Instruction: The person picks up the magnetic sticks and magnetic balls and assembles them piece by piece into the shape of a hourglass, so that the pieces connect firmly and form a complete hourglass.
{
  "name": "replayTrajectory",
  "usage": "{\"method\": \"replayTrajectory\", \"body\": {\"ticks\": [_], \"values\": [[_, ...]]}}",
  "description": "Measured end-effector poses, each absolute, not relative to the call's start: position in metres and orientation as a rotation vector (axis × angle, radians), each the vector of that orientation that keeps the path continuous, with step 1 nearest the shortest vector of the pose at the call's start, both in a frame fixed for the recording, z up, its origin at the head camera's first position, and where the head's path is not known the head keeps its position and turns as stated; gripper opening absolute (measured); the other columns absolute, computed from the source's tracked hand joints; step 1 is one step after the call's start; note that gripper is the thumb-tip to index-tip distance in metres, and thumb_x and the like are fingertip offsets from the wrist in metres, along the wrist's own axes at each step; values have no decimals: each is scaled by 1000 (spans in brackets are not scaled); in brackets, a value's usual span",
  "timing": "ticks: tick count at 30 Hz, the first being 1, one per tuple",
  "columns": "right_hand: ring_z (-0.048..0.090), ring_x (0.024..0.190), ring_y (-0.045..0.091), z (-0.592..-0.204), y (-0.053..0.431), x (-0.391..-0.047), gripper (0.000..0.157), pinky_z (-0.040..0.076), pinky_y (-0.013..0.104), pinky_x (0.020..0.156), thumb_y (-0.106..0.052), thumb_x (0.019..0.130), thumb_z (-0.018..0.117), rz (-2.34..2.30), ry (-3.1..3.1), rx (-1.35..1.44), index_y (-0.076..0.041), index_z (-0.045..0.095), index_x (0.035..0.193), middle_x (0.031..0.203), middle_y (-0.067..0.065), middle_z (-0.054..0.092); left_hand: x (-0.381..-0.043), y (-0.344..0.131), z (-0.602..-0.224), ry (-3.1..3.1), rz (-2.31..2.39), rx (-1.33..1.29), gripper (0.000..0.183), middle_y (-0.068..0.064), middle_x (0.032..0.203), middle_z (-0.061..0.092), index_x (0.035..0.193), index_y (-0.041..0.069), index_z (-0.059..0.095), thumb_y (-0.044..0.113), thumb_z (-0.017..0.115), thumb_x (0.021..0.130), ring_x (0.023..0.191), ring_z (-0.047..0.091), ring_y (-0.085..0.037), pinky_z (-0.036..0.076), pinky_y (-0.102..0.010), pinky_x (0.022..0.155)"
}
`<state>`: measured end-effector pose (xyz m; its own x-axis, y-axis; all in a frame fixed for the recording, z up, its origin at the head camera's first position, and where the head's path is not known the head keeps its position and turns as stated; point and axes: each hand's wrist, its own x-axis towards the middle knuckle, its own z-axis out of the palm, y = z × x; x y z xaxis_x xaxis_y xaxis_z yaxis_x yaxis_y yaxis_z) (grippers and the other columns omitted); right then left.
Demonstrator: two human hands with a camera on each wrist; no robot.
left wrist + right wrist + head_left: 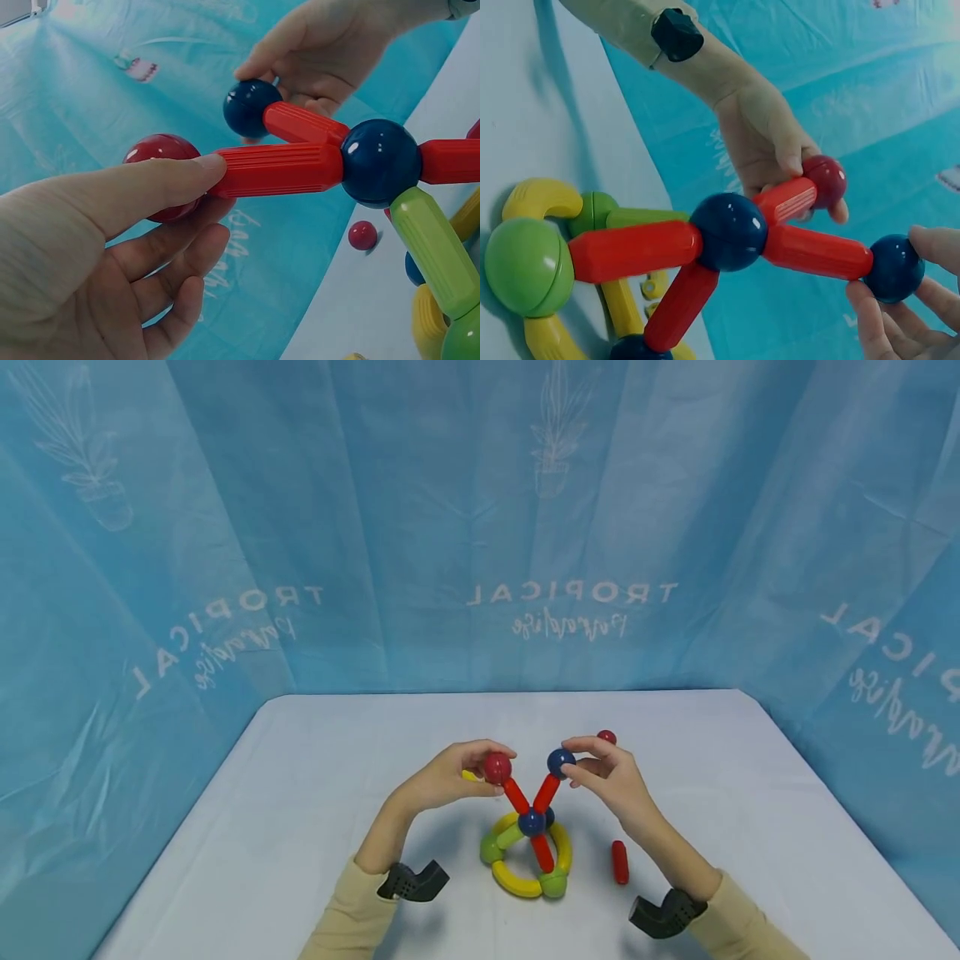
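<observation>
Centrally on the white cloth-covered counter (pixel 337 768), a multicoloured ball-and-rod frame (pixel 532 823) stands on its ring of yellow curved rods (pixel 516 883) and balls. Two straight red rods (pixel 514 795) rise in a V from its glossy dark-blue middle ball (pixel 382 163). Left hand (pixel 459 775): fingers pinching the glossy red ball (pixel 497 768) at one tip. Right hand (pixel 613 781): fingers grasping the glossy dark-blue end ball (pixel 561 763) at the other. Loose red rod (pixel 619 862) lies right of the ring; small-looking red ball (pixel 607 737) beyond the right hand. Blue printed curtain (pixel 435 527) behind.
</observation>
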<state>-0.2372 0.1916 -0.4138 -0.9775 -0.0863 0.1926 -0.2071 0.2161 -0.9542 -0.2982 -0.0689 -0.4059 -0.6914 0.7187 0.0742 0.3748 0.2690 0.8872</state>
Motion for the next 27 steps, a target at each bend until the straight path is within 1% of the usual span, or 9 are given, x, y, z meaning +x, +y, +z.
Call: {"method": "replayTrajectory", "body": {"ticks": [3,7,12,15,17,20,22,25,27], "values": [[66,83,8,-413,190,-232,35,54,21,79,-16,87,68,1865,-2371,332,-2,60,118,110,5,64,-297,-70,-406,2200,1385,1023,46,-14,119,64,129,12,56,12,69,85,105,60,-21,52,-37,89],[64,87,8,-411,189,-231,34,54,21,80,-14,87,68,1819,-2367,418,-3,61,118,108,-5,64,-299,-70,-403,2205,1382,1063,45,-14,117,64,128,11,56,14,69,85,103,61,-21,51,-39,90],[64,87,7,-413,190,-234,34,54,21,80,-14,89,66,1848,-2377,413,-2,59,121,107,-14,63,-297,-73,-401,2203,1359,1044,44,-9,113,66,129,13,56,17,68,87,102,60,-18,50,-41,90],[65,87,7,-414,190,-235,35,54,22,80,-15,90,64,1867,-2383,410,-2,58,122,106,-17,63,-296,-76,-400,2194,1353,1021,44,-8,113,66,129,14,55,17,67,87,102,60,-18,50,-41,90],[65,85,7,-415,191,-237,34,54,22,79,-17,92,61,1861,-2379,416,-2,58,122,106,-18,63,-296,-79,-399,2200,1348,1029,44,-7,112,67,129,13,55,18,67,87,101,60,-18,51,-39,89],[65,82,8,-417,193,-244,33,55,22,77,-22,97,54,1873,-2359,387,0,57,122,105,-16,64,-297,-80,-397,2209,1346,1056,43,-8,111,68,130,13,55,18,66,88,99,61,-16,51,-37,88],[64,82,9,-422,195,-253,36,55,23,76,-27,98,50,1905,-2352,330,1,58,121,104,-12,66,-297,-81,-396,2208,1346,1072,43,-9,110,69,130,12,55,19,65,89,97,62,-15,52,-35,87],[63,91,12,-433,195,-274,40,53,27,82,-31,98,50,1921,-2442,296,1,59,120,107,1,69,-297,-81,-394,2195,1347,1072,43,-10,110,68,131,12,54,20,64,90,97,62,-15,52,-33,87],[62,99,18,-441,192,-291,38,52,34,86,-28,97,51,1882,-2563,368,1,59,121,112,11,68,-296,-81,-394,2180,1351,1053,43,-10,110,68,131,12,54,21,64,90,97,62,-15,52,-32,86]]}}
